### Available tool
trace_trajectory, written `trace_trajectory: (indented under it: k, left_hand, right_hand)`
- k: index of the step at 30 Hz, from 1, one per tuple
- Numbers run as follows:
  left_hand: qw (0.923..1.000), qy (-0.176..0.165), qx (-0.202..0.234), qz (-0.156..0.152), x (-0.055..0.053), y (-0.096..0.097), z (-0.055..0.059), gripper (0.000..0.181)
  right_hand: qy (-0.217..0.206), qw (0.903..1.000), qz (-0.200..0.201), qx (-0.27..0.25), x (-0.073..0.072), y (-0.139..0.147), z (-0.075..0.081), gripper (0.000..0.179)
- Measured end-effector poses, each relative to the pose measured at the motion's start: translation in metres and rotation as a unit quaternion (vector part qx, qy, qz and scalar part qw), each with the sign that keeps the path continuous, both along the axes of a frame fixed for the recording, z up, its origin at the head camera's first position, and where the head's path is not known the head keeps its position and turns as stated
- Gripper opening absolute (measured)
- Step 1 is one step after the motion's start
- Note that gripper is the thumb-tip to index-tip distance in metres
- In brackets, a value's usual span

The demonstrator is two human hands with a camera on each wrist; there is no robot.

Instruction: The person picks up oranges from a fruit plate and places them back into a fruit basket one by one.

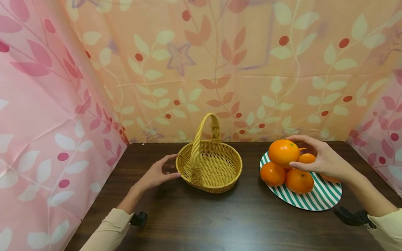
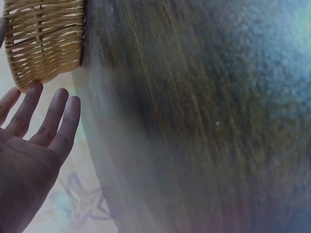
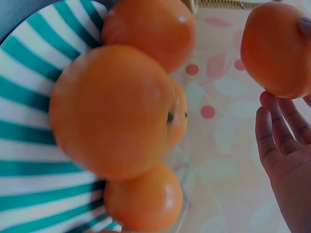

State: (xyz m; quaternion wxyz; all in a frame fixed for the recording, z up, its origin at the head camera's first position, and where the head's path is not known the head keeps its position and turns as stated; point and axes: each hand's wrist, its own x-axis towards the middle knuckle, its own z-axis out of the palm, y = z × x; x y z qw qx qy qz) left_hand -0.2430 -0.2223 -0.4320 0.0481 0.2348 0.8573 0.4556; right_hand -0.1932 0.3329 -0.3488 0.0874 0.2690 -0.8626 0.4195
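Observation:
My right hand (image 1: 323, 158) pinches an orange (image 1: 284, 152) between thumb and fingertips, above the other oranges (image 1: 299, 181). In the right wrist view the pinched orange (image 3: 274, 51) stands apart from those on the plate. Several oranges rest on an oval plate (image 1: 325, 200) with green and white stripes. A yellow woven basket (image 1: 216, 167) with a tall arched handle stands in the middle of the table. My left hand (image 1: 158, 172) is at its left side, fingers and thumb spread around the rim. The left wrist view has the fingertips right at the basket's wall (image 2: 46, 48).
Beneath everything is a dark wood-grain table (image 1: 220, 219). A floral cloth (image 1: 201, 69) hangs along its back edge, and pink cloth (image 1: 47, 122) hangs at the left side. The basket stands left of the striped plate.

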Motion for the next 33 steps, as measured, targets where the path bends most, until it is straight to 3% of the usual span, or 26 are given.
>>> trace_trajectory:
  k: [4, 11, 18, 33]
  left_hand:
    - [1.0, 0.003, 0.0, 0.0, -0.001, -0.001, 0.0, 0.075]
    - [1.0, -0.003, 0.003, 0.004, -0.001, 0.0, 0.001, 0.075]
    - [1.0, -0.001, 0.002, 0.002, -0.001, 0.0, 0.001, 0.075]
    - [1.0, 0.002, -0.003, 0.005, -0.001, 0.0, -0.001, 0.076]
  right_hand:
    - [-0.026, 0.9996, 0.006, -0.009, -0.007, -0.014, 0.0, 0.068]
    - [0.009, 0.9992, 0.037, -0.006, -0.029, -0.045, -0.004, 0.067]
    - [-0.008, 0.9965, 0.081, -0.02, -0.047, -0.077, -0.011, 0.066]
    - [-0.028, 0.9896, 0.139, -0.022, -0.061, -0.133, -0.037, 0.066]
